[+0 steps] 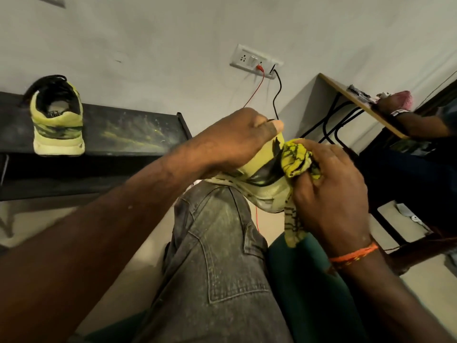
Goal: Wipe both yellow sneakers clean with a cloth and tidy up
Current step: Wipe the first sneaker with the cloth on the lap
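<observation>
One yellow sneaker (262, 177) rests on my raised knee in grey jeans (217, 231). My left hand (237, 137) grips its upper part from above, fingers curled over the top. My right hand (331, 191) holds a bunched yellow cloth with black markings (295, 159) pressed against the sneaker's side near the heel; a tail of the cloth hangs down past the sole. The second yellow sneaker (58, 120) stands on a low dark bench (128, 134) at the left, heel toward me.
A wall socket plate (254, 60) has a red and a black wire hanging from it. At the right stands a wooden-topped desk (356, 102) with a comb and small items, and another person's arm rests behind it. A dark green seat lies under my leg.
</observation>
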